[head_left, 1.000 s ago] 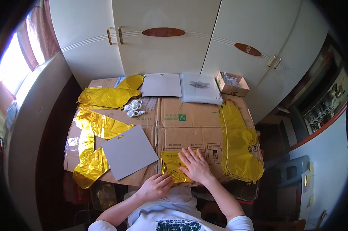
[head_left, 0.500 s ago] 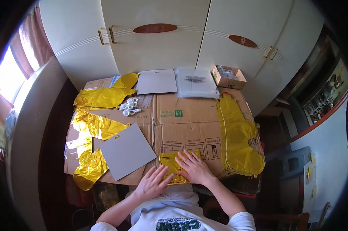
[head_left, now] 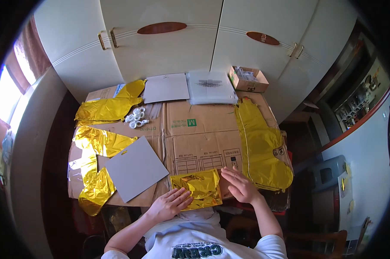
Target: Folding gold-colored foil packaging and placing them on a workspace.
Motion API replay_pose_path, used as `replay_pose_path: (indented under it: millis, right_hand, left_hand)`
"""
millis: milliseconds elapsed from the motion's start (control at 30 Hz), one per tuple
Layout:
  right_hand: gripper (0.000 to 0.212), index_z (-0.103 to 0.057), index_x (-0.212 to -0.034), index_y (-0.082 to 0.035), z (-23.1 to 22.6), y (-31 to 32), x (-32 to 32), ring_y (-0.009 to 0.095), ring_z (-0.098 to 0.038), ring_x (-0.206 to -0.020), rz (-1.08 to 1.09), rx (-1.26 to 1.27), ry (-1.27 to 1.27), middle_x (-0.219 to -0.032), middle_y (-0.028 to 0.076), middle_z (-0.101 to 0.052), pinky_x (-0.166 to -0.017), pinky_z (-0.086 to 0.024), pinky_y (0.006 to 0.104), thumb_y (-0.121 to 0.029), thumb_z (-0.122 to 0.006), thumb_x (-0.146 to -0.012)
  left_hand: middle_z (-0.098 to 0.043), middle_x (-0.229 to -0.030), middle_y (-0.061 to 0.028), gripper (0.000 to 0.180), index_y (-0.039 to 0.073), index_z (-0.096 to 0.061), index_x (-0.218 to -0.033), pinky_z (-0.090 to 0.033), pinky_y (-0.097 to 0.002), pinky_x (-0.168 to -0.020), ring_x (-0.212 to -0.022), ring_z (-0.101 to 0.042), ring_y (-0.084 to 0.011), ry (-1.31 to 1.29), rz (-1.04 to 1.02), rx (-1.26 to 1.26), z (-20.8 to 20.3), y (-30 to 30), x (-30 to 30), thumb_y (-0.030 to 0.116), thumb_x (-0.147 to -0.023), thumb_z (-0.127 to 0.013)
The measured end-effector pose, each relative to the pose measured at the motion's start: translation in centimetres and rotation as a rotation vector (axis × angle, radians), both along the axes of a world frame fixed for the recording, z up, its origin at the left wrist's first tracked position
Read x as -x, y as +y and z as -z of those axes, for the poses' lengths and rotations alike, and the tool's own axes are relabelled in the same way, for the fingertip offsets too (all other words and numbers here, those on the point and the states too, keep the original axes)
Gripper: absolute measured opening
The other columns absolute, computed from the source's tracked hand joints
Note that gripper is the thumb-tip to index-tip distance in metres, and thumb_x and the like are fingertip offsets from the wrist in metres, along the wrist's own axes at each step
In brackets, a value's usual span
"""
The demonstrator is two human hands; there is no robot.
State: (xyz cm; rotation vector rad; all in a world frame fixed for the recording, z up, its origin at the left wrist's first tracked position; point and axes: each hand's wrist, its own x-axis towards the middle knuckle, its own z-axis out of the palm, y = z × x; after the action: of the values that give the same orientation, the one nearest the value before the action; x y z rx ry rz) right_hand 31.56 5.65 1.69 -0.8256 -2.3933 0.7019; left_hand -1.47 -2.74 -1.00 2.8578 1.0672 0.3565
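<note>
Resting with fingers stretched out, the left hand [head_left: 171, 203] lies across the near left part of a folded gold foil packet [head_left: 202, 186], probably because such thin, springy film lifts unless weighted. The packet sits at the near edge of the cardboard-covered desk [head_left: 190, 144], squarely before the person, where both arms reach easily. The right hand [head_left: 241, 186] is open too, gripping nothing, its fingers just beside the packet's right edge; whether they touch the cardboard, I cannot tell. To the left, a grey board [head_left: 136, 169] appears to overlap a shiny foil shape [head_left: 89, 172], perhaps helping hold it down. Another yellow foil shape [head_left: 264, 151] is spread flat on the right. White rings [head_left: 136, 119], clear sleeves [head_left: 211, 93] and a small open box [head_left: 250, 86] stand farther off, seemingly leaving the near middle for handwork.
</note>
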Motion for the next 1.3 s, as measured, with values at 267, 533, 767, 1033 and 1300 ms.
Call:
replay_pose_path:
  millis: [267, 533, 767, 1033, 1300]
  right_hand:
    - [0.082, -0.039, -0.148, -0.012, 2.2, -1.7, 0.9, 0.025, -0.031, -0.145, -0.146, -0.289, -0.572, -0.153, 0.009, -0.038, -0.120, -0.023, 0.0484, -0.037, -0.073, -0.078]
    - [0.038, -0.065, -0.122, -0.015, 4.2, -2.5, 1.6, 0.018, -0.056, -0.125, -0.057, -0.431, -0.222, -0.126, 0.001, -0.064, -0.118, -0.027, 0.0489, -0.021, -0.067, -0.085]
    - [0.014, -0.071, -0.101, -0.009, 0.1, -1.3, 3.7, 0.022, -0.070, -0.084, 0.061, 0.018, 0.149, -0.094, 0.006, -0.073, -0.085, -0.054, 0.0390, -0.015, -0.069, -0.088]
    - [0.022, -0.069, -0.102, 0.007, -1.4, 1.5, 6.1, 0.005, -0.058, -0.080, 0.129, 0.848, 0.310, -0.092, 0.001, -0.069, -0.072, -0.049, 0.0224, -0.014, -0.066, -0.096]
    - [0.038, -0.058, -0.127, 0.001, -0.2, 1.9, 4.3, 0.015, -0.063, -0.108, 0.028, 1.378, 0.717, -0.121, 0.009, -0.065, -0.094, -0.052, 0.0323, -0.026, -0.056, -0.101]
  left_hand:
    - [-0.057, -0.138, -0.0095, 0.044, 0.011, -0.054, -0.134, -0.041, -0.0431, -0.110, -0.130, -0.052, -0.0277, -0.044, -0.004, 0.016, -0.1, 0.1, -0.1, 0.019, -0.091, -0.053]
    - [-0.066, -0.125, -0.0061, 0.035, 0.011, -0.061, -0.124, -0.044, -0.0438, -0.107, -0.121, -0.061, -0.0248, -0.191, -0.031, 0.050, -0.8, -0.3, 0.3, 0.017, -0.090, -0.057]
    - [-0.071, -0.104, -0.0111, 0.023, 0.004, -0.067, -0.111, -0.054, -0.0365, -0.087, -0.101, -0.068, -0.0203, -0.617, -0.239, 0.613, -2.9, 1.5, 2.4, 0.016, -0.091, -0.065]
    - [-0.065, -0.119, -0.0107, 0.036, -0.003, -0.055, -0.126, -0.054, -0.0357, -0.091, -0.107, -0.064, -0.0203, -1.526, -0.364, 1.304, -2.4, 4.3, 1.4, 0.011, -0.094, -0.066]
    - [-0.064, -0.120, -0.0119, 0.028, 0.000, -0.056, -0.123, -0.055, -0.0451, -0.094, -0.109, -0.064, -0.0260, -1.797, -0.436, 1.370, -1.7, 4.5, 1.2, 0.007, -0.096, -0.061]
